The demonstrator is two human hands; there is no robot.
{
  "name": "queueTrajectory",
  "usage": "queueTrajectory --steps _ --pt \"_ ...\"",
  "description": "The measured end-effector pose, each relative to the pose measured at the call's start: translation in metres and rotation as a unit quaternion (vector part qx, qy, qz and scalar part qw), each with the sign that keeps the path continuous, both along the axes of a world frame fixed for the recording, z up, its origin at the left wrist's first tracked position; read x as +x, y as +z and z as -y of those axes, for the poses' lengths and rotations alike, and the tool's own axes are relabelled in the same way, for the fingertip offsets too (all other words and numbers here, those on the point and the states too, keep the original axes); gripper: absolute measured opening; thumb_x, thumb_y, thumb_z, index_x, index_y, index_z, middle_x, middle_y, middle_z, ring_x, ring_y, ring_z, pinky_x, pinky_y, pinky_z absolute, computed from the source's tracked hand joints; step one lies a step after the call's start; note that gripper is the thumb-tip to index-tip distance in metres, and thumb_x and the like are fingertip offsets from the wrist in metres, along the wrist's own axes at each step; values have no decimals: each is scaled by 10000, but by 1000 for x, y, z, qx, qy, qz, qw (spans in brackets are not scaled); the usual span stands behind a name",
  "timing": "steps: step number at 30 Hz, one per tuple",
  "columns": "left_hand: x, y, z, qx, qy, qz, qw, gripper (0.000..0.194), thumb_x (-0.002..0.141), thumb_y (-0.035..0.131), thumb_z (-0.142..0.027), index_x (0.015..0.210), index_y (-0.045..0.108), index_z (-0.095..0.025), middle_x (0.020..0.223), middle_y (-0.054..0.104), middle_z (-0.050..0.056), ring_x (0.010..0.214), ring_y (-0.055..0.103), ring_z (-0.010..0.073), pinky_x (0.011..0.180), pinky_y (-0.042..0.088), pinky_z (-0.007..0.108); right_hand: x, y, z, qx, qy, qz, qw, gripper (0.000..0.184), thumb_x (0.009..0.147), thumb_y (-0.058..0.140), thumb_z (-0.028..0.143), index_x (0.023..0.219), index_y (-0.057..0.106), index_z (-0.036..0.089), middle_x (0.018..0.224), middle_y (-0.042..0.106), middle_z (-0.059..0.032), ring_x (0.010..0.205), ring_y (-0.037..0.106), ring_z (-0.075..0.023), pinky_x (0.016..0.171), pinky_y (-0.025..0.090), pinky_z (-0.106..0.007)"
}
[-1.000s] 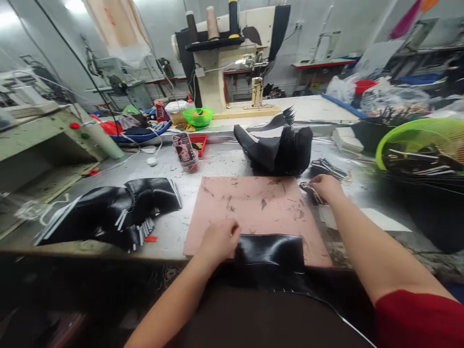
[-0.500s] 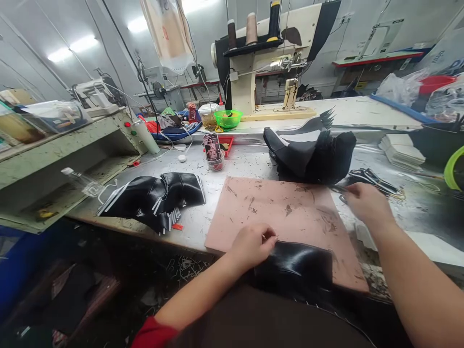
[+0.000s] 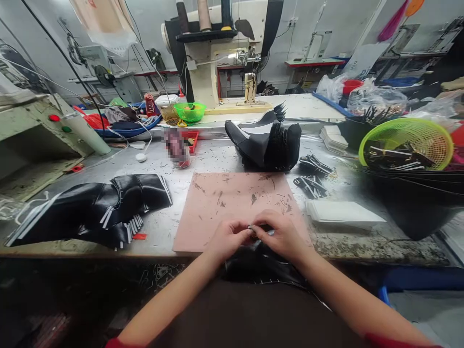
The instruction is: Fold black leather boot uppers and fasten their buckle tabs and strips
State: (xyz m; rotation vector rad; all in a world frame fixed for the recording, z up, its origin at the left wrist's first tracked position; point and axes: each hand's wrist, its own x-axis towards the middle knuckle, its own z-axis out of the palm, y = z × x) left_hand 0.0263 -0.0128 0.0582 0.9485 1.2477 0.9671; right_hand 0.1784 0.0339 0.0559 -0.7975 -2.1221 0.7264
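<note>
- Metal table point(image 3: 208, 157), sewing machine point(image 3: 205, 72) behind
- One board point(image 3: 232, 193), three spools point(image 3: 204, 15)
- Left hand point(image 3: 229, 238), right hand point(image 3: 280, 233): fingertips pinched, near one black sheet point(image 3: 252, 266) (gripping what, I cannot tell)

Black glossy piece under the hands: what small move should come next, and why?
Perhaps the right hand should shift its fingertips slightly to check the grip: it meets the left hand over the front of the pink board, by the black glossy piece, and together they hide most of whatever they pinch.

No text can be read; lettering on the pale plastic bag point(image 3: 365, 59) is unclear.
</note>
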Motion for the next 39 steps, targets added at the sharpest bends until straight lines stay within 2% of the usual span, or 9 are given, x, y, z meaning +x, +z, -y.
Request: queueTrajectory --steps 9,13,15,18,22,29,33,37,39 --pt "5 -7 2 142 -15 -262 954 209 742 451 -166 743 660 -183 731 671 7 686 587 136 657 436 225 -6 4 5 193 -14 159 968 168 805 488 138 686 602 167 693 602 -53 703 478 -182 659 391 -325" --pt "6 -6 -2 127 -31 -249 960 182 716 464 -169 634 626 -164 619 622 -5 601 541 118 590 413 216 -7 2 10 257 -50 182 948 210 787 454 125 621 579 157 632 579 -63 645 471 -186 604 384 -325" --pt "7 -6 -5 82 -18 -175 981 123 685 510 -185 635 619 -154 610 615 -7 595 538 114 580 419 214 -5 -1 8 216 -47 128 967 189 773 457 114 644 584 164 656 599 -58 658 496 -177 625 408 -311" --pt "10 -3 -8 -1 4 -63 998 105 619 615 -238 629 609 -134 576 595 -7 548 529 102 533 418 209 1 -7 1 58 -50 13 997 133 736 494 119 654 572 189 674 610 -28 664 537 -150 627 439 -272" --pt "12 -3 -11 -69 9 12 997 228 535 711 -290 638 600 -120 605 595 2 551 553 102 522 427 207 10 -13 -3 -87 -48 -47 994 111 740 508 151 651 560 191 684 604 -14 654 561 -136 606 456 -259" --pt "16 -13 -9 13 -49 -129 990 126 671 569 -252 634 612 -140 585 577 -15 563 507 100 547 393 208 17 -12 4 82 -44 69 993 108 767 541 152 701 614 195 727 643 -29 732 534 -177 705 418 -342" --pt "19 -9 -9 40 -54 -160 985 120 683 521 -191 593 588 -150 567 560 -25 565 494 97 544 378 204 13 -9 6 93 -66 52 992 132 731 511 111 650 576 193 696 630 -29 712 516 -178 705 402 -341" --pt "22 -4 -13 -20 -33 -84 996 58 648 583 -195 633 587 -139 594 581 -18 566 529 101 555 420 210 14 -12 2 -89 -82 -62 991 96 705 506 194 610 509 205 694 596 -31 720 533 -178 692 419 -331" --pt "20 -6 -14 -63 -22 -53 996 71 635 610 -193 656 574 -135 615 599 -10 567 556 103 549 438 210 26 -16 -3 -237 -94 -180 950 115 715 476 275 622 451 213 692 578 -23 697 547 -170 677 440 -329"
